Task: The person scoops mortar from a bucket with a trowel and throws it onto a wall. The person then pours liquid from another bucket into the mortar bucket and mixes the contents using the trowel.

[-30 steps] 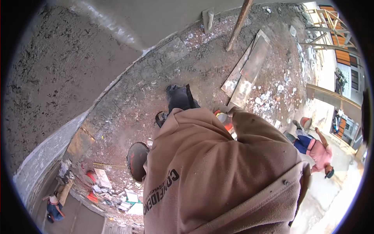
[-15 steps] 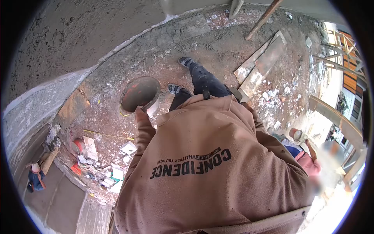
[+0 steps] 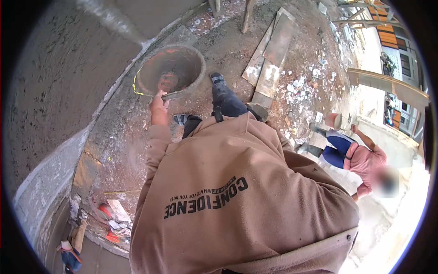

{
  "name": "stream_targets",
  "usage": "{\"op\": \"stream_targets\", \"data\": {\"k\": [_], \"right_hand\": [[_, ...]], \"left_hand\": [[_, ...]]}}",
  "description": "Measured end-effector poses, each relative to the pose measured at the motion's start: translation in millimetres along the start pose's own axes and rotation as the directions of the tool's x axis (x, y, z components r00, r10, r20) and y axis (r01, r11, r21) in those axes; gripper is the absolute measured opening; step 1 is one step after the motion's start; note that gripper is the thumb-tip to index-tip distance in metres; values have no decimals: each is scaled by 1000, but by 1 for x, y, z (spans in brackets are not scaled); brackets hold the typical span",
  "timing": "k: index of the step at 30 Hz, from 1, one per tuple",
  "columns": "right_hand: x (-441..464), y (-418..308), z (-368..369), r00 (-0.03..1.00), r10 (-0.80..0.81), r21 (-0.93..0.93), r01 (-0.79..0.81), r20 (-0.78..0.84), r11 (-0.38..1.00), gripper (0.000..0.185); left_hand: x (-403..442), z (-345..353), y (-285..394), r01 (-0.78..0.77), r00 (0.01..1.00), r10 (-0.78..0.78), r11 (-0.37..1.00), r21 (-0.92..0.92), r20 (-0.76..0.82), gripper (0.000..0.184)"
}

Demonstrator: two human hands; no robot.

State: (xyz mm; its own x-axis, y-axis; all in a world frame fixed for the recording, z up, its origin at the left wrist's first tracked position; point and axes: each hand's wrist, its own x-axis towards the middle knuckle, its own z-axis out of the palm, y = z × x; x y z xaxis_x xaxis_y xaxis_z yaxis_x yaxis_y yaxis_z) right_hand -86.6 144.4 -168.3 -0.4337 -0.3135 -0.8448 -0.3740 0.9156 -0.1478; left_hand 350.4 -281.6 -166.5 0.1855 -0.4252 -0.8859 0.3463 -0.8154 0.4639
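Note:
My left hand grips the near rim of a large, empty-looking bucket. The bucket is tilted, its grey and reddish inside showing, with a yellow handle hanging at its left side. My left arm is stretched forward, left of my legs. My right hand is hidden behind the brown hooded top; only the right sleeve shows. Beside my right leg, part of a dark, rounded object shows, too covered to make out.
Wet grey mortar wall stands at the left. Boards lie ahead, near rubble. At the right a person in pink is beside a bucket. Another person is at the lower left.
The large bucket in my left hand has swung up and forward, closer to the wall. My right hand, seen earlier near a bucket, is now hidden. The view has turned.

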Motion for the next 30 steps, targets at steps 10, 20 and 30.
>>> {"op": "stream_targets", "data": {"k": [10, 20, 30], "right_hand": [[88, 14, -59, 943, 280, 512, -333, 179, 792, 32], [125, 18, -147, 995, 103, 647, -89, 16, 757, 20], [160, -47, -216, 988, -143, 267, 124, 56, 956, 27]], "left_hand": [[-163, 341, -17, -103, 838, -54, 962, 254, 544, 16], [-339, 569, -123, -247, 452, -471, 749, 614, 757, 71], [-52, 332, 13, -205, 949, 66, 871, 447, 308, 33]]}}
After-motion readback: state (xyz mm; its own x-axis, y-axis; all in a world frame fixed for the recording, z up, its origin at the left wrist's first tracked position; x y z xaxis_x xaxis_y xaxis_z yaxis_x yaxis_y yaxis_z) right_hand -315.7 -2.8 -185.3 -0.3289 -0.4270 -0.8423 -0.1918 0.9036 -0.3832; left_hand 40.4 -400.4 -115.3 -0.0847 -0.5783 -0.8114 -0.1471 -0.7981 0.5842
